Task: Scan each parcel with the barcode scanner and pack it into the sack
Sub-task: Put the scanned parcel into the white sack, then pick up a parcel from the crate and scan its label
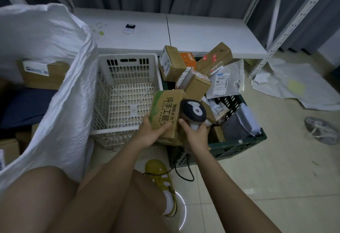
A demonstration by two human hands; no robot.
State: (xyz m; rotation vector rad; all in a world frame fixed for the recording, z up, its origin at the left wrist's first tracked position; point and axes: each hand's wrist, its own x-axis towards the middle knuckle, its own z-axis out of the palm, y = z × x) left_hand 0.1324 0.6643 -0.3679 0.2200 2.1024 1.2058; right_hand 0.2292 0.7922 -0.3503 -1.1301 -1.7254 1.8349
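Parcel: green-and-brown printed cardboard box (165,111) at centre, over dark green plastic crate (239,142) | left hand (149,131) grasping near end | right hand (195,133) clenched round black-and-white barcode scanner (193,111) | stiff, probably light; best held across flat faces | white woven sack (60,85) at 9 o'clock

Dim and bluish throughout, with soft, even light and no hard shadows. Brightest on the white sack (46,52) and pale table (202,34); murky inside the green crate (239,140). Strong wide-angle bending of the shelf posts toward the edges. Slight softness at the corners; centre reasonably sharp. Thin glare arc low on the floor (257,177).
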